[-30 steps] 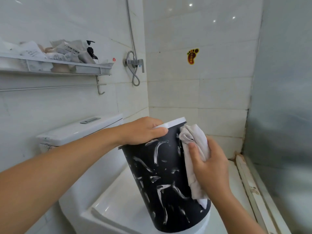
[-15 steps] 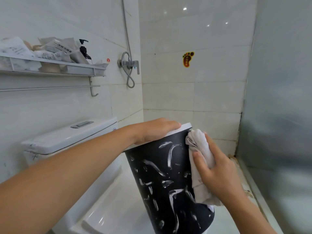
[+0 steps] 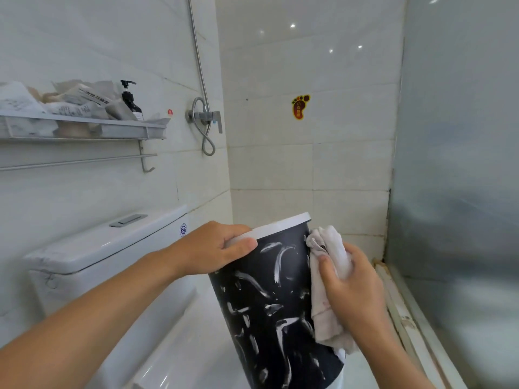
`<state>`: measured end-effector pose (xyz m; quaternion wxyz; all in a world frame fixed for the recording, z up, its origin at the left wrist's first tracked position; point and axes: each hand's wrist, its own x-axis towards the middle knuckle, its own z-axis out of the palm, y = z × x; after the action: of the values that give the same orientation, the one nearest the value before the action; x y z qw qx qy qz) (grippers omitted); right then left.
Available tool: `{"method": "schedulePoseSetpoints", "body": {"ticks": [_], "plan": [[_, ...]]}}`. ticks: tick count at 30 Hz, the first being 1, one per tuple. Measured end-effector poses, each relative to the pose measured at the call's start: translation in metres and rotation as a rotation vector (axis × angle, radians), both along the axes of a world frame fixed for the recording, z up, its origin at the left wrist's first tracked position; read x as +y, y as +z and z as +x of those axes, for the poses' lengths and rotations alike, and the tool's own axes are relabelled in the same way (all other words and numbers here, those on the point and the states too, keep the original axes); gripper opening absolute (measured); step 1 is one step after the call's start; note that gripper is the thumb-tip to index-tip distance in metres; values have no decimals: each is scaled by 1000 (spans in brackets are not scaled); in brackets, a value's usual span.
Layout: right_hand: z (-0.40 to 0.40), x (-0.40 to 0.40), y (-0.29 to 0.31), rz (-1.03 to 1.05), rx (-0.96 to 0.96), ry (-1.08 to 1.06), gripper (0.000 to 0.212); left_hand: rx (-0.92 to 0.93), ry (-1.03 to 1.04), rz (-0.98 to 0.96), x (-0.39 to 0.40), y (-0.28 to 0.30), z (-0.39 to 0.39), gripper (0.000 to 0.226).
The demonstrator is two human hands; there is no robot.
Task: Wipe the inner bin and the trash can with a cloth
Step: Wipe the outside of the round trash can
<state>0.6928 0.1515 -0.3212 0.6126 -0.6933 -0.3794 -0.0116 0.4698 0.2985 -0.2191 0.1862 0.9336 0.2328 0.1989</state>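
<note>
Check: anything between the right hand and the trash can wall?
Yes: the cloth, pressed by the right hand against the trash can, per the head view.

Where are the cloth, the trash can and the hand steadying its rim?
cloth [image 3: 331, 248], head view, on the bunched upper part.
trash can [image 3: 269, 304], head view, on its black patterned side wall.
left hand [image 3: 216, 249], head view, on the back of the hand.

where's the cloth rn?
Head view, lower right: the cloth is gripped in the right hand, pressed against the right side of the black trash can.
</note>
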Motion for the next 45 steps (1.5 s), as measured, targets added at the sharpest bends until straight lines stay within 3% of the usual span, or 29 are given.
{"method": "schedulePoseSetpoints", "body": {"ticks": [5, 9, 11, 15, 20, 31, 37, 42, 45], "plan": [[-5, 1, 7, 123, -8, 17, 44, -51, -33, -26, 4, -6, 11, 36], [-10, 3, 12, 7, -300, 36, 61, -60, -30, -20, 7, -8, 16, 52], [-5, 7, 10, -3, -409, 73, 56, -99, -21, -32, 6, -10, 17, 57], [-3, 14, 5, -77, -367, 174, 48, -137, -31, -50, 4, -14, 25, 48], [-11, 22, 0, -25, -403, 2, 70, -92, -20, -28, 0, -11, 39, 55], [-16, -1, 5, -10, -792, -71, 63, -62, 10, -7, -9, -7, 49, 62], [-3, 3, 12, -97, -603, -137, 53, -69, 13, 29, -11, -6, 51, 54], [-31, -6, 7, -77, -980, 16, 57, -70, 6, 14, 0, -5, 54, 67], [-30, -4, 8, -81, -950, 3, 59, -66, 5, 13, 1, -6, 51, 70]]}}
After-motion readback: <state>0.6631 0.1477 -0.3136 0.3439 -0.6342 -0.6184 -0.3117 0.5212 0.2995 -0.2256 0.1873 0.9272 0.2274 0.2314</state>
